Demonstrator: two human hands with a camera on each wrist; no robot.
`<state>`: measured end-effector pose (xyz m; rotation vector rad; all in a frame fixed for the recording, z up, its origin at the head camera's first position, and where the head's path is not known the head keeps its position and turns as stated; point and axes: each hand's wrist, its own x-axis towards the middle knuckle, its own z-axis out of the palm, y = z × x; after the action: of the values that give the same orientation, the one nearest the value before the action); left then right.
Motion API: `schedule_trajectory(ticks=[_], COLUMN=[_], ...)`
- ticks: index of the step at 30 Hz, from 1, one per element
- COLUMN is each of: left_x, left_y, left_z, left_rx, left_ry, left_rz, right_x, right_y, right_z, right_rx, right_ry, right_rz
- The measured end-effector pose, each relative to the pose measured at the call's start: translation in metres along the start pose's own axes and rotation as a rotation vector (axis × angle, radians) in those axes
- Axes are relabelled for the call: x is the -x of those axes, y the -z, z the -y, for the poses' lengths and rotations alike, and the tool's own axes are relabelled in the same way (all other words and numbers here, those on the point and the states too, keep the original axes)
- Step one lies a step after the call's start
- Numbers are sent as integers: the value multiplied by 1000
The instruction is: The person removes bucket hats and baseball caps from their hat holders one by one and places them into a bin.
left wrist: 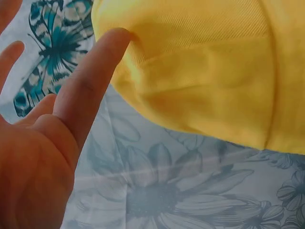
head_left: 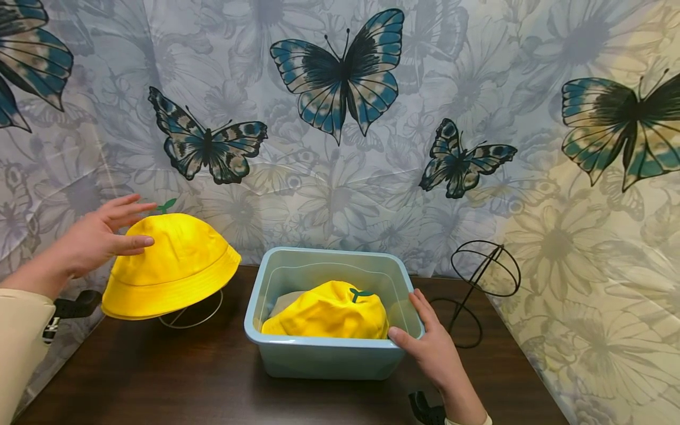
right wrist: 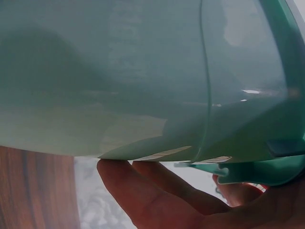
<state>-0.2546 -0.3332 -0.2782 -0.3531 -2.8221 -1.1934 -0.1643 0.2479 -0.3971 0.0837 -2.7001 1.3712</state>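
Observation:
A yellow bucket hat [head_left: 175, 260] with a green sprout on top sits tilted over a wire stand [head_left: 191, 323], whose ring base shows below the brim. My left hand [head_left: 98, 239] is at its left side, fingers extended; in the left wrist view one fingertip [left wrist: 119, 38] touches the yellow cloth. A light blue plastic bin [head_left: 329, 357] stands in the middle of the table. Inside it lies a second yellow hat [head_left: 329, 310] with a green sprout, beside something greyish beige [head_left: 285, 301]. My right hand [head_left: 435, 348] grips the bin's front right corner, its fingers along the outside in the right wrist view.
Behind the bin's right side stands a black wire stand [head_left: 473, 289] with rings at top and bottom. The dark wood table [head_left: 212, 378] meets a butterfly-print cloth backdrop [head_left: 340, 195] at the back and sides.

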Motion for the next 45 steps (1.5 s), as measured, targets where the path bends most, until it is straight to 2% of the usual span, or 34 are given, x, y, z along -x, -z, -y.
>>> schedule_trajectory(ticks=[5,9,14,24,33,39,45], left_x=[-14,-24,-32,-44,-50,-53,-55], left_y=[7,12,13,8,5,4,3], left_z=[2,4,6,5,3,1,0], left_rx=[151,199,186,85,0,-54,-77], left_ry=[50,83,114,143,165,157,161], left_rz=[56,120,150,201,205,198,205], right_x=[2,2,2,1,0,1,1], right_y=[1,0,-1,-1,-1,-2,-1], right_z=[1,1,0,1,1,1,1], right_rx=[-6,-27,-24,-22,-19,-21,-25], right_ry=[-6,-2,5,2,-1,-5,-9], right_rz=[6,7,-1,-2,-7,-9,-9])
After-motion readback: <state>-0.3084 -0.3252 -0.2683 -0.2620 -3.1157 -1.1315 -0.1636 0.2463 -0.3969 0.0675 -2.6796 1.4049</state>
